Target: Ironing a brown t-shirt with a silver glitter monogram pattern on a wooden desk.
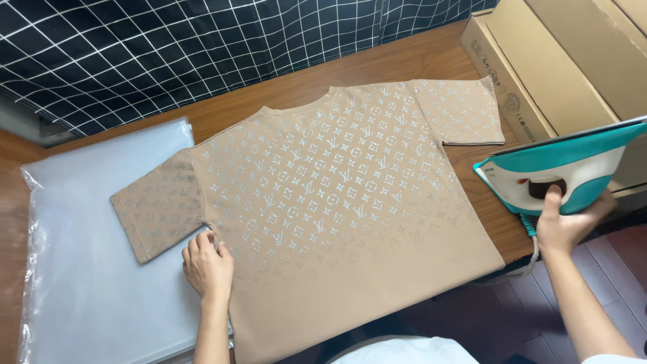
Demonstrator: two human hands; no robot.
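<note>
A tan T-shirt [337, 202] with a silvery repeating pattern lies spread flat, back up, on a wooden table [377, 64]. My left hand [207, 266] rests on the shirt's left edge, just below the left sleeve, fingers slightly bent and holding nothing. My right hand [565, 226] grips the handle of a teal and white clothes iron [563, 168], which is lifted off the table's right edge, to the right of the shirt and not touching it.
A stack of clear plastic bags [87, 269] lies at the left, under the shirt's left sleeve. Brown cardboard boxes [559, 61] stand at the back right. A dark cloth with a white grid [168, 47] hangs behind the table. Reddish floor shows at lower right.
</note>
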